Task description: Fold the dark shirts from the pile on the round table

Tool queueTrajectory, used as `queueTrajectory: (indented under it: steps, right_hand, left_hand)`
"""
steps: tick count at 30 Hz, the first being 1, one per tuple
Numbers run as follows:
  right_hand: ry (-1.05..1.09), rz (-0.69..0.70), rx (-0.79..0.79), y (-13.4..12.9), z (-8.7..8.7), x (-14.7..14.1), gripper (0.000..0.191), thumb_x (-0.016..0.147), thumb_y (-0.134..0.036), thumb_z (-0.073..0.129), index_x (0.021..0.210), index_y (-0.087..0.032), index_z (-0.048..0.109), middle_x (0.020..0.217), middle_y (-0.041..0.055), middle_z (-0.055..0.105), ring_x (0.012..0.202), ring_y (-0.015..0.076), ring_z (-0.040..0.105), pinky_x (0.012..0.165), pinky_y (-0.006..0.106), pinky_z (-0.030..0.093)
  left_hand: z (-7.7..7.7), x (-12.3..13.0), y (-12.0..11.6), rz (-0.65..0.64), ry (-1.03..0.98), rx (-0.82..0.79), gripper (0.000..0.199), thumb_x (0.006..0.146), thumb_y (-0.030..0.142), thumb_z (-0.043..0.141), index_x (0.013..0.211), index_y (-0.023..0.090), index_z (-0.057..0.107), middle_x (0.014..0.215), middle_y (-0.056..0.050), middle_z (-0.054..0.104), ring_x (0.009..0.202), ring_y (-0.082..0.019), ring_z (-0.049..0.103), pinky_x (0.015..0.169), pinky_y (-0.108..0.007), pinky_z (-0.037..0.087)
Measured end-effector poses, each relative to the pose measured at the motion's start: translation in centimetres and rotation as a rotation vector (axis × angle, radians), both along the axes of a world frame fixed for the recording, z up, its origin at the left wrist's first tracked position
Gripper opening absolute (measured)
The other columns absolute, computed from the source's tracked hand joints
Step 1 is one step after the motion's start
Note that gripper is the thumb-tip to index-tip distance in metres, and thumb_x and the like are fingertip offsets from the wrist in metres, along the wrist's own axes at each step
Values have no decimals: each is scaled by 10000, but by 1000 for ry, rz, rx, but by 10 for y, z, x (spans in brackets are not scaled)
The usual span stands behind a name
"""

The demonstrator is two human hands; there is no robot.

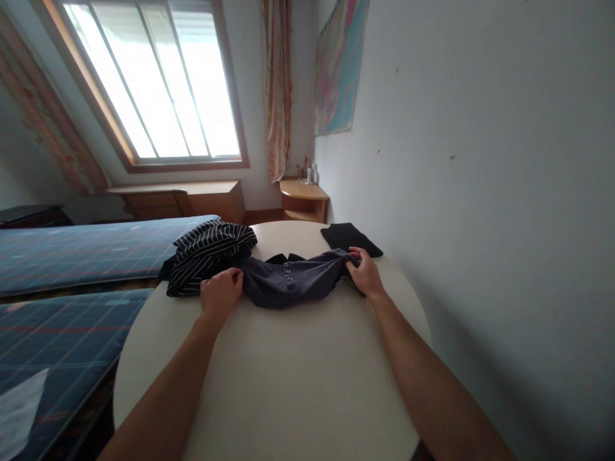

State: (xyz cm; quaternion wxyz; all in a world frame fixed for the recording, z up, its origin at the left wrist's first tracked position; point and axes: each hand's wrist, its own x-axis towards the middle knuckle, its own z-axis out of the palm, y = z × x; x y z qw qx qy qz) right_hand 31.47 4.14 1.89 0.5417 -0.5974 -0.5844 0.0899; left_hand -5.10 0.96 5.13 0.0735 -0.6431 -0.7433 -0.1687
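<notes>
Nearest the camera, the bare near half of a round, cream-white, smooth-topped table (298, 384) is flanked by two bare forearms, stretched toward its far edge. From the left, two blue plaid fabric mattresses (72, 330) are seen beyond the table's left edge, with a white sheet of paper (22, 410) laid on the nearer one. At the far left edge of the surface, a rumpled heap of black cloth with thin white stripes (209, 253) is piled. In front of its right side, the left hand (221, 293) is held with the fingers curled, the left end of a dark grey-purple knit shirt with a black collar (302, 282) being pinched against the thumb. Near the middle of the far edge the shirt is spread crosswise, its buttoned placket turned toward the camera; whether it is wholly rested on the surface cannot be told. Behind the far edge, a light-brown wooden corner shelf (302, 190) is stood. By the far right edge, a folded black cloth (350, 238) is laid flat, and just before it the shirt's right end is gripped between thumb and fingers by the right hand (366, 274).
</notes>
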Motion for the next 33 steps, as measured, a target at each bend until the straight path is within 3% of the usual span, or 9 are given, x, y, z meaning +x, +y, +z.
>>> queueTrajectory:
  steps: [6,13,27,33]
  right_hand:
    - [-16,7,5,0,-1,1,418,771,-234,599,1183,-164,605,1037,104,718,984,241,675,957,426,504]
    - [-23,-5,8,1,-1,1,403,771,-232,605,1169,-173,616,1029,97,721,978,239,678,948,422,511]
    - [-26,-7,-7,1,-1,0,404,778,-235,613,1176,-167,618,1027,100,721,976,238,679,941,413,514]
    - [-53,-98,-64,0,-1,1,371,846,-409,617,1136,-183,657,1050,123,723,980,270,675,905,422,517]
  left_hand:
    - [-3,1,-2,28,100,-169,411,958,423,487,1295,224,613,989,-158,750,972,-360,709,854,-457,492]
    - [-3,-2,-1,42,38,-121,397,965,339,503,1346,247,564,1041,-154,738,962,-350,715,782,-415,533]
    - [3,3,-3,23,-88,38,269,963,302,511,1201,288,635,1099,-86,727,934,-317,705,753,-382,520]
    - [8,5,-5,22,-180,179,222,973,293,503,1177,281,589,1095,-55,721,916,-284,695,736,-346,490]
